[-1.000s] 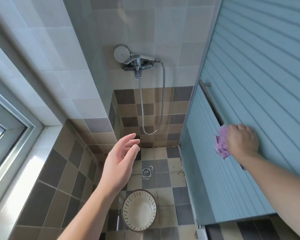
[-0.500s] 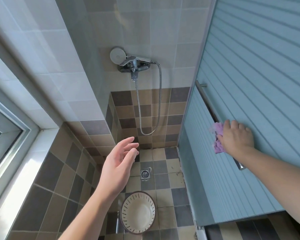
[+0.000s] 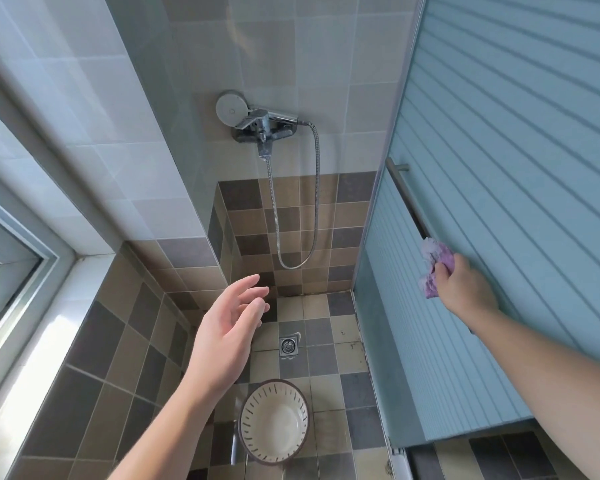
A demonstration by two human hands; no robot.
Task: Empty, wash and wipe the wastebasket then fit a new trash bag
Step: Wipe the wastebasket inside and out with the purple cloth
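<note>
- Wastebasket [image 3: 273, 421] on shower floor at 6 o'clock, upright, looks emptied.
- R hand [image 3: 465, 292] at 3 o'clock, fingers curled round purple cloth [image 3: 433, 268] by door rail [image 3: 407, 195]; whether cloth touches rail is unclear.
- L hand [image 3: 227, 336] centre, fingers spread, holds nothing.
- Step prob. wipe; next: bring cloth down to basket.

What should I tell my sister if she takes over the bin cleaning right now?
Left hand: open, holds nothing, above the floor tiles.
Right hand: grips the purple cloth up at the door's metal bar.
Wastebasket: upright on the shower floor, empty, no bag inside.
Done: emptying. I cannot tell whether it is washed or wiped.
Left: fit a new bag; none is in view.
</note>
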